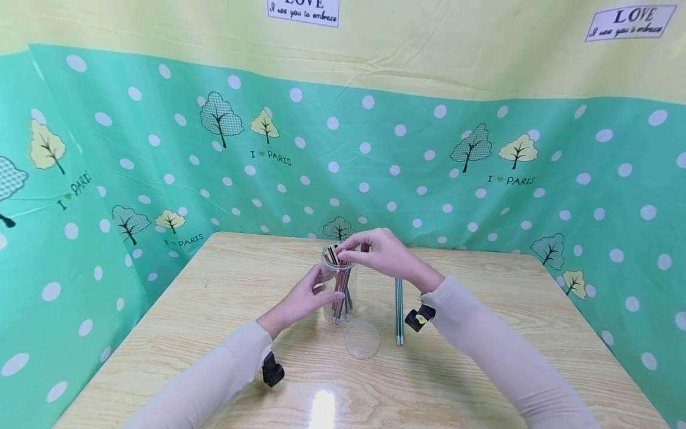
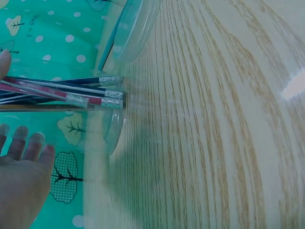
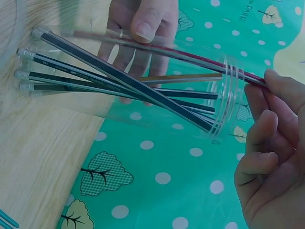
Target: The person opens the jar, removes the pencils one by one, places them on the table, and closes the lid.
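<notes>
A clear plastic jar point(image 1: 328, 311) stands upright on the table, its top open. Around its side my left hand point(image 1: 301, 302) holds it, thumb on the near face and fingers behind. At the rim my right hand point(image 1: 382, 256) pinches the upper end of a red pencil point(image 3: 190, 56) between thumb and forefinger; most of that pencil is inside the jar. Several dark striped pencils point(image 3: 107, 69) lean crosswise in the jar with their eraser ends down, beside a brownish one point(image 3: 183, 78). The left wrist view shows the metal eraser bands point(image 2: 112, 102) near the jar's base.
A round clear lid point(image 1: 361, 340) lies flat just in front of the jar. To its right, green pencils point(image 1: 399, 311) lie side by side on the wooden table point(image 1: 241, 280). Behind the table's far edge hangs a dotted green and yellow cloth point(image 1: 386, 161).
</notes>
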`<state>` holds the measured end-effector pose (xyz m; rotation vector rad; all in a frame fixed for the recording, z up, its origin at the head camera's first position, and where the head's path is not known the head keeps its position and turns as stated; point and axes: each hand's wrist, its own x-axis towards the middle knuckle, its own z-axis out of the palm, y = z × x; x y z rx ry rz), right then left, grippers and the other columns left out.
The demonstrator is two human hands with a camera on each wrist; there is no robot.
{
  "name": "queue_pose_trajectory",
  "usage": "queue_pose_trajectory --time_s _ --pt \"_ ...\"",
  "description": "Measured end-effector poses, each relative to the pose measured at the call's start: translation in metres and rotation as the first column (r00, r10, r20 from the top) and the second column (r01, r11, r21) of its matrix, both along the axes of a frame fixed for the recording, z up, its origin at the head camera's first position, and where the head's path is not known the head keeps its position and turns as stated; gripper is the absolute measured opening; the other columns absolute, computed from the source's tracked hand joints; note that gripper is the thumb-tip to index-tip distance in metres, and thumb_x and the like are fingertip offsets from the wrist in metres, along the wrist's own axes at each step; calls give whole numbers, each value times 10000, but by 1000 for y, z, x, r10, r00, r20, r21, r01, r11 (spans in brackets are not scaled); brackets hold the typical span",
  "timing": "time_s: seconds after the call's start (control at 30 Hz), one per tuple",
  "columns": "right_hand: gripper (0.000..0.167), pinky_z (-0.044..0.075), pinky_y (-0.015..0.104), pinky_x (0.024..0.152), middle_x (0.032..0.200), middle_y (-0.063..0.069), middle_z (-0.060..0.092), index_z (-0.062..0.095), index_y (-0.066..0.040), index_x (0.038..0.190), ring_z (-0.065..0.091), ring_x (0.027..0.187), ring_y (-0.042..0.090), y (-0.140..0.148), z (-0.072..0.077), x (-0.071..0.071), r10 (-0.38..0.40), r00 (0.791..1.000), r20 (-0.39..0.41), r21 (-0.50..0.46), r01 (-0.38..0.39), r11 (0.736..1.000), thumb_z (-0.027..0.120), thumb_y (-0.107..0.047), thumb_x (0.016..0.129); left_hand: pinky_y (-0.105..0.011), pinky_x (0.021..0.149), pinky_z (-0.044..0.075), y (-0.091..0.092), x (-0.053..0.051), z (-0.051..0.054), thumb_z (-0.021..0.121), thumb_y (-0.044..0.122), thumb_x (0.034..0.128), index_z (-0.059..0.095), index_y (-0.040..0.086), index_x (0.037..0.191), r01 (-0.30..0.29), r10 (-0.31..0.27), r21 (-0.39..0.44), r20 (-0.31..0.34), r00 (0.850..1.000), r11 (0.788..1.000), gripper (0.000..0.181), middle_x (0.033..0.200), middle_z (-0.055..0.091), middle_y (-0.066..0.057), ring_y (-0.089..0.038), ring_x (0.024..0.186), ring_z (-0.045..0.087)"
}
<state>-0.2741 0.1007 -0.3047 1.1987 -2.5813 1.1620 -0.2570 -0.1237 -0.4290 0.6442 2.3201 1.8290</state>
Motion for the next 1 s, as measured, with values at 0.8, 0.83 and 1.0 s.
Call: queue_pose_trajectory --time_s 0.8,0.83,1.0 --pt "165 406 238 525 859 -4 735 783 -152 1038 516 633 155 7 22 3 -40 998 50 -140 47 989 760 -262 918 -490 1182 293 0 0 0 763 216 916 388 168 1492 -3 3 1 6 1000 1000 690 1510 444 -113 -297 1421 374" --pt "159 405 248 528 863 8 739 783 -156 1035 517 632 161 7 24 3 -43 998 45 -144 49 988 759 -261 918 -491 1182 294 0 0 0 765 215 914 390 165 1490 -4 4 2 4 1000 1000 689 1509 446 -115 -300 1420 375" --pt "127 429 284 665 859 -12 742 787 -196 1024 516 615 177 10 31 4 -68 998 -4 -156 67 985 755 -265 922 -489 1182 292 0 -1 -2 769 218 909 402 151 1478 -3 3 6 0 1000 1000 681 1506 446 -133 -326 1424 365"
